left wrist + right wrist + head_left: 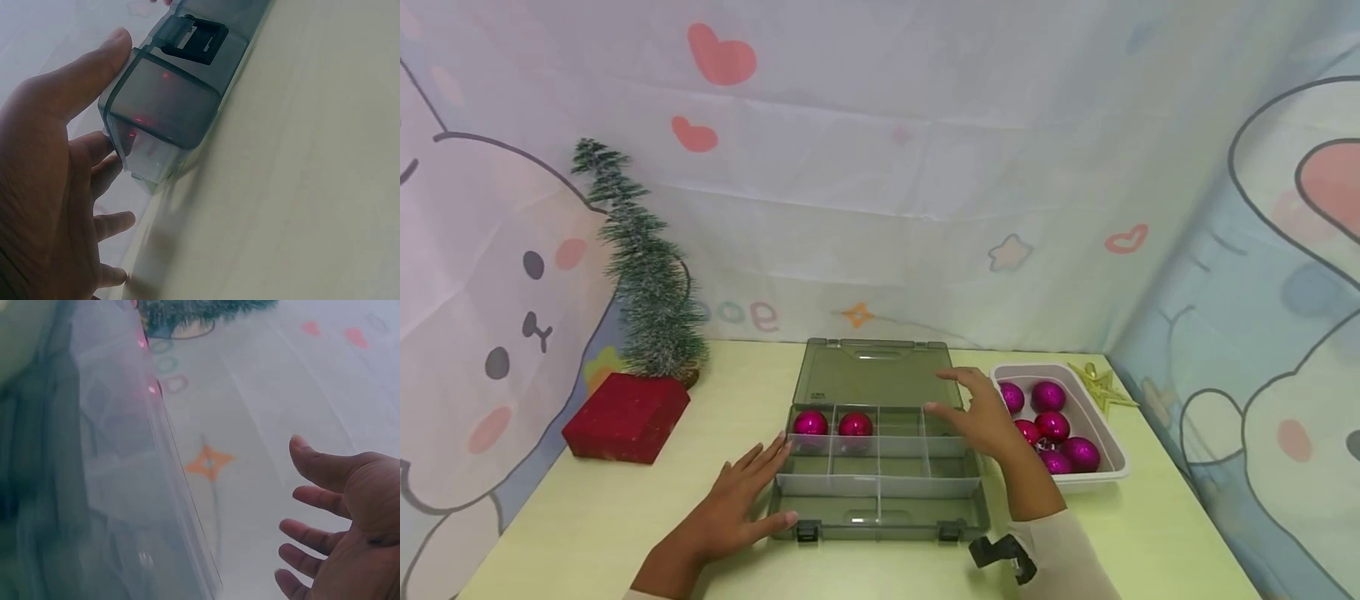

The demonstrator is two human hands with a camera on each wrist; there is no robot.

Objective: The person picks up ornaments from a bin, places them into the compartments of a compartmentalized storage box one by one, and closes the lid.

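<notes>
Head view: on the pale yellow counter [1165, 533], a translucent grey-green plastic compartment box [880, 485] stands near the middle, its lid [850, 375] laid open toward the back edge. Two shiny magenta balls [810, 423] sit in the two leftmost compartments of its back row. The left hand [737, 504], fingers spread, is at the box's left side; the right hand [988, 417], open and holding nothing, is over the right end of the back row. Toward the right edge, a white plastic tray [1093, 478] holds more magenta balls [1080, 454], some glittery; a gold star [1101, 387] lies by the back right corner. Toward the back left stand a red block [625, 417] and a frosted green tree [651, 292].

Left wrist view: contact, less certain from above, is plainer here. The thumb rests on the box's corner near a black latch [215, 47], with fingertips at the end wall.

Right wrist view: the right palm shows bare, fingers loosely extended, apart from the blurred translucent dividers [119, 462].
</notes>
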